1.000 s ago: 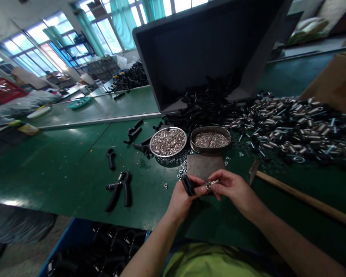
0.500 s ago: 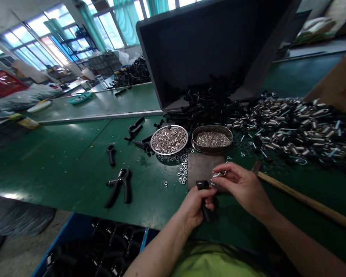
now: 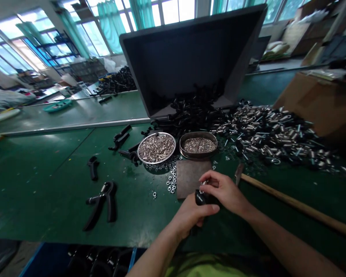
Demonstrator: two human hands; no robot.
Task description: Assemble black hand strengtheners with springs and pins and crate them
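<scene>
My left hand (image 3: 186, 217) is wrapped round a black plastic clamp handle (image 3: 200, 197), its upper end showing above my fingers. Right against that end, my right hand (image 3: 226, 192) pinches a shiny coiled metal spring (image 3: 203, 184). Whether the spring is seated in the handle I cannot tell, because my fingers cover the contact. Just beyond both hands lies a flat square metal plate (image 3: 188, 175). To the left on the green table are an assembled black spring clamp (image 3: 111, 204) and a single black clamp part (image 3: 93, 169).
Behind the plate stand a round dish (image 3: 156, 163) of metal pins and an oval tin (image 3: 200, 155) of small parts, with loose nuts (image 3: 172, 184) nearby. A hammer (image 3: 291, 202) lies right, below piled springs (image 3: 276, 134). A grey bin (image 3: 187, 57) spills black parts.
My right hand has brought the spring down and left onto the top of the handle. My left hand has turned the handle, and its thumb now points right. The view has shifted right.
</scene>
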